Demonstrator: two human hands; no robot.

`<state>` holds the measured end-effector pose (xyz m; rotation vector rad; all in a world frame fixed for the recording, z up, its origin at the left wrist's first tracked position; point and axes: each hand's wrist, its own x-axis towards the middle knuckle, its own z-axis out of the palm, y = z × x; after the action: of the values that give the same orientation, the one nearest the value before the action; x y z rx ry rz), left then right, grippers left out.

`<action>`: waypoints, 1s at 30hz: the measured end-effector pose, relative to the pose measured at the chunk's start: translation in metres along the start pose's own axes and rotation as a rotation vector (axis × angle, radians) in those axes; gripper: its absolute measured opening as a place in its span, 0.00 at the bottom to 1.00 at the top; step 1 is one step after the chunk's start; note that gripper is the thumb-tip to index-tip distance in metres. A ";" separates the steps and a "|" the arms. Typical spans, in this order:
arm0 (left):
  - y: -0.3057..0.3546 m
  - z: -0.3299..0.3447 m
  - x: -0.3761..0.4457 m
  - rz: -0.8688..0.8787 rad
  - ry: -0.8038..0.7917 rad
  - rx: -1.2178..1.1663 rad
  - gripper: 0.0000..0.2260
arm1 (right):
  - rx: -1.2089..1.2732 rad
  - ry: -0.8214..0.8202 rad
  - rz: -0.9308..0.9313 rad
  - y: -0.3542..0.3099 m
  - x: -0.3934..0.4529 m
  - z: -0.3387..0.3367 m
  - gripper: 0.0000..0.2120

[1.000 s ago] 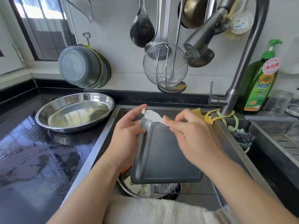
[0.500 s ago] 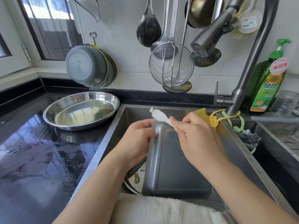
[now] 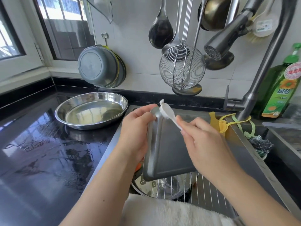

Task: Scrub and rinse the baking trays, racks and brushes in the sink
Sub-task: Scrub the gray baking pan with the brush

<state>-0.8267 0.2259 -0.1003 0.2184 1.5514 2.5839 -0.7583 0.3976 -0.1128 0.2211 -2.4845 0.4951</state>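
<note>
A dark grey baking tray (image 3: 169,149) is held upside down and tilted over the sink (image 3: 254,154). My left hand (image 3: 135,132) grips its left edge near the far corner. My right hand (image 3: 205,144) pinches the handle of a small white brush (image 3: 167,111), whose head lies against the tray's far left corner. Below the tray, a wire rack (image 3: 206,188) lies in the sink over a round metal pan (image 3: 146,188) with dirty water.
A round steel pan (image 3: 91,110) sits on the wet black counter (image 3: 40,152) to the left. The faucet (image 3: 263,70) with spray head (image 3: 213,53) arches over the sink. Ladles and a wire skimmer (image 3: 182,69) hang on the wall. A green soap bottle (image 3: 278,92) stands right; steel wool (image 3: 260,144) at the rim.
The tray has been turned and lifted a little, so the wire rack under it shows again. The brush has shifted along the tray's far corner.
</note>
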 end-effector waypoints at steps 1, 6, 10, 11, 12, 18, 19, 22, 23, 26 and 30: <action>-0.003 0.001 -0.001 0.028 0.008 -0.006 0.14 | 0.003 -0.031 -0.017 -0.003 -0.001 0.004 0.22; -0.021 0.009 -0.004 0.021 -0.084 0.002 0.24 | -0.016 -0.070 0.016 -0.001 0.005 0.019 0.22; -0.031 0.019 -0.011 0.049 -0.163 0.128 0.23 | 0.093 -0.093 0.020 -0.004 0.006 0.023 0.21; -0.034 0.021 -0.011 0.043 -0.165 0.124 0.25 | 0.107 -0.104 0.018 -0.006 0.005 0.025 0.20; -0.036 0.021 -0.010 0.022 -0.145 0.074 0.28 | 0.099 -0.114 0.016 -0.005 0.002 0.026 0.19; -0.040 0.005 0.005 -0.064 -0.031 -0.167 0.19 | 0.025 -0.285 0.036 -0.011 -0.009 0.023 0.21; -0.043 0.007 0.004 -0.076 -0.044 -0.125 0.15 | 0.006 -0.259 0.045 -0.012 -0.005 0.024 0.21; -0.050 0.018 -0.006 -0.094 -0.118 0.050 0.14 | -0.072 -0.183 0.119 -0.005 0.011 0.027 0.23; -0.051 0.020 -0.008 -0.089 -0.125 0.068 0.15 | -0.087 -0.175 0.136 -0.001 0.015 0.027 0.23; -0.045 0.018 -0.009 -0.163 -0.060 -0.091 0.16 | -0.098 -0.257 0.107 0.000 0.010 0.025 0.23; -0.040 0.002 0.001 -0.207 0.081 -0.323 0.21 | -0.117 -0.464 0.089 -0.006 -0.012 0.019 0.23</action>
<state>-0.8266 0.2465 -0.1350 -0.0745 1.0862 2.6511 -0.7572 0.3851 -0.1326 0.1962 -2.9763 0.3619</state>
